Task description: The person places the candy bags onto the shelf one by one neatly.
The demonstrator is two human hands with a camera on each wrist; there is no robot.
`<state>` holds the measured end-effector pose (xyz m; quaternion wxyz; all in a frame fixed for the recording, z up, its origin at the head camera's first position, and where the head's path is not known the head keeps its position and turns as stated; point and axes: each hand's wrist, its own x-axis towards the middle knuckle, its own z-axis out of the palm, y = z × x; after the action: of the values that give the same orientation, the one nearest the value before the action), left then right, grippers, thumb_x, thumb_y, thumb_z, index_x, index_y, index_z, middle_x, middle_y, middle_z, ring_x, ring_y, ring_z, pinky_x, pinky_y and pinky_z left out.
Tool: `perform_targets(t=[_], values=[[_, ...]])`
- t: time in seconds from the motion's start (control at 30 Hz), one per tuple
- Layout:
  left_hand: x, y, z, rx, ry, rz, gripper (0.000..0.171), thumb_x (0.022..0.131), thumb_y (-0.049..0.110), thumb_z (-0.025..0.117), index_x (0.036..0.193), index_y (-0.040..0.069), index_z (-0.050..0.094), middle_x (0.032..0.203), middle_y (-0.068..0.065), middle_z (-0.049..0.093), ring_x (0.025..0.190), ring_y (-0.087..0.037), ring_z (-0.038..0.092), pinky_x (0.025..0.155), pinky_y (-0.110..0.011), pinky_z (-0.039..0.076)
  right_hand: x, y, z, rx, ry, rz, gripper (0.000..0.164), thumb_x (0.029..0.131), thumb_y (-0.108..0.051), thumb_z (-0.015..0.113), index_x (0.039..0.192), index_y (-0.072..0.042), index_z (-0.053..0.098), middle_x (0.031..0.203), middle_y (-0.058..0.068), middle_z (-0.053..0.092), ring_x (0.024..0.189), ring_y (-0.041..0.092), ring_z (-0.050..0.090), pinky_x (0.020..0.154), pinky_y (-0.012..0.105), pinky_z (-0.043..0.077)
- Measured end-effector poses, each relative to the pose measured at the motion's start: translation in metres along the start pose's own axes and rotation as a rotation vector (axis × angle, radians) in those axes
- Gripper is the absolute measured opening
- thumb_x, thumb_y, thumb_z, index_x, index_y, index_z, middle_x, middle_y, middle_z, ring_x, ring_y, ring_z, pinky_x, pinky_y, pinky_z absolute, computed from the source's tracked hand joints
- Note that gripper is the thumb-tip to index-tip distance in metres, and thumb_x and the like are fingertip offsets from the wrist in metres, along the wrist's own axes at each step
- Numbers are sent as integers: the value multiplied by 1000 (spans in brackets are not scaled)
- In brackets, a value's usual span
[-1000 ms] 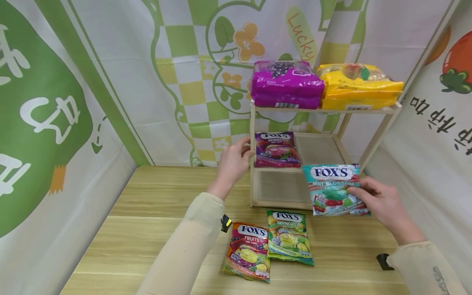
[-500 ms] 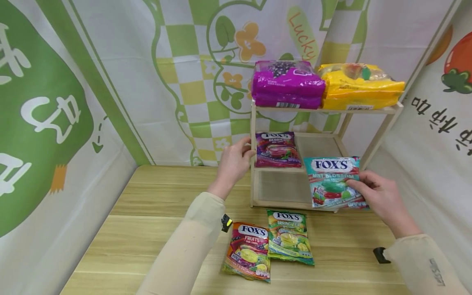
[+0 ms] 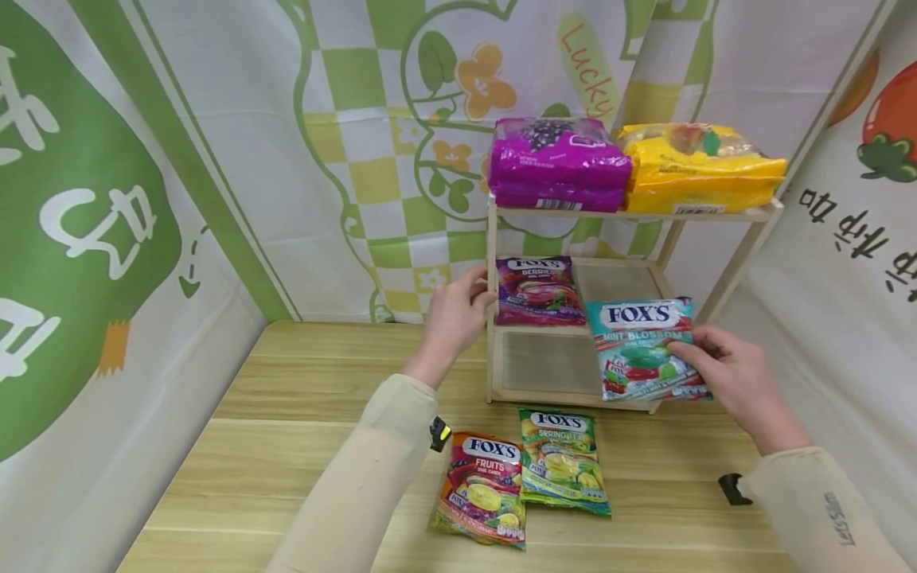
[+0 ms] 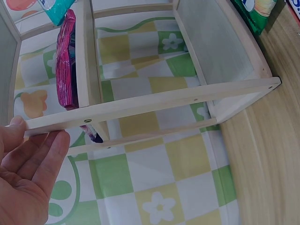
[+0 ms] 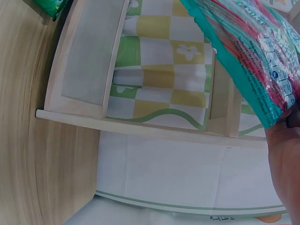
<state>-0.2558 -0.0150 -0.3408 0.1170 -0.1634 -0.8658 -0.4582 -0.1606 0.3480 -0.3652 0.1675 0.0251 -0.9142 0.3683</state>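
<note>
A teal FOX'S Mint Blossom candy bag (image 3: 640, 350) hangs in front of the wooden rack's right side. My right hand (image 3: 741, 378) pinches its right edge, thumb across the front; most of the fingers are hidden behind it. My left hand (image 3: 456, 314) holds the left front post of the rack (image 3: 490, 350), and the left wrist view shows the thumb on one side of the post and fingers (image 4: 56, 145) on the other. Beside that post, a purple FOX'S Berries candy bag (image 3: 540, 290) leans on the middle shelf.
On the top shelf sit a purple pack (image 3: 559, 163) and a yellow pack (image 3: 698, 167). A Fruits candy bag (image 3: 481, 489) and a green Spring Tea candy bag (image 3: 562, 461) lie side by side on the wooden table (image 3: 286, 446) before the rack. Printed cloth walls (image 3: 215, 119) surround it.
My right hand has raised the Mint Blossom candy bag, and over the last half second moved it slightly left toward the middle shelf. The left hand stays on the post.
</note>
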Motion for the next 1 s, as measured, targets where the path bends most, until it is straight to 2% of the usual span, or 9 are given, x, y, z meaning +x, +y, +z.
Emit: perform_targets(t=[0.13,0.37,0.57,0.77,1.0], values=[[0,0,0,1,3,3,45,101,12,66,144,3,55,123,-22,71,109,-29,73,79,-29,64,2,-1,1,-17,17,3,27,98,-36,71,99,-9,72,77,-9,70,66,5,57,56,18,46],[0,1,0,4,0,-6,45,101,14,65,144,4,55,123,-21,71,109,-28,73,76,-28,64,4,-1,3,-18,32,52,34,98,-42,70,101,-8,72,78,-7,71,66,5,57,55,19,47],[0,2,0,6,6,4,45,101,13,66,143,3,55,123,-21,71,111,-29,72,86,-32,63,7,-1,4,-27,36,76,38,98,-44,69,103,-7,72,79,-5,72,66,4,57,56,18,46],[0,2,0,11,11,6,44,100,14,66,142,2,56,123,-21,71,113,-30,71,92,-36,61,10,-1,6,-51,37,92,43,99,-47,67,105,-5,72,83,2,73,66,4,56,56,19,45],[0,2,0,3,14,9,44,100,13,66,141,2,56,123,-22,70,113,-30,71,93,-36,60,12,-3,6,-53,30,121,46,99,-48,65,106,-2,70,85,6,73,65,4,57,55,20,46]])
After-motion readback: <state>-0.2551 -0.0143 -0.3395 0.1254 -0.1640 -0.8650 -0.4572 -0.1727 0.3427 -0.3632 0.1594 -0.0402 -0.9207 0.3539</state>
